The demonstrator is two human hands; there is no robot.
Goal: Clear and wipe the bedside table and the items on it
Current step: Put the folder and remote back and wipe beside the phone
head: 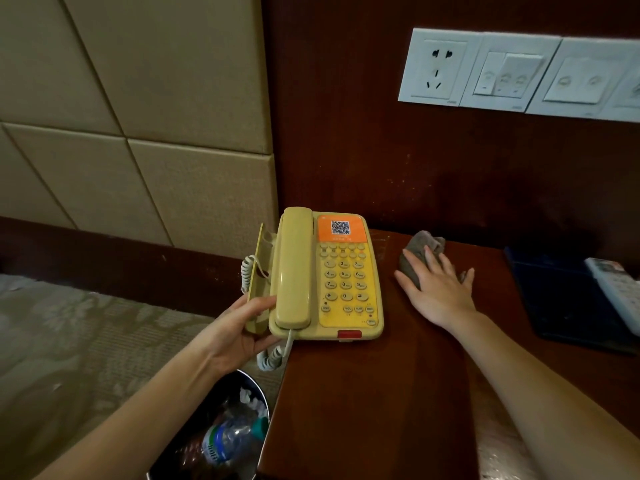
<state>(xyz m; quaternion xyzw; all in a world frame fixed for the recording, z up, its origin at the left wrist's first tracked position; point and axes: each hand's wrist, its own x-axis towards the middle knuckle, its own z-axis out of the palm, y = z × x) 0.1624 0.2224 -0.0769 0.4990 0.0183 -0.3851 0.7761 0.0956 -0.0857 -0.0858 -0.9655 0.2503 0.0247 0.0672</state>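
L hand (239, 336) grips phone (325, 275); R hand (438, 289) presses crumpled (terry?) cloth (420, 245).

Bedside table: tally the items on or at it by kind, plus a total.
Phone: 1
Cloth: 1
Tray: 1
Remote: 1
Total: 4

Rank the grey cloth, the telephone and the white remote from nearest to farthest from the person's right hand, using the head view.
1. The grey cloth: touching, under the right hand.
2. The telephone: just left of the hand, at the table edge.
3. The white remote: far right, on the dark tray.
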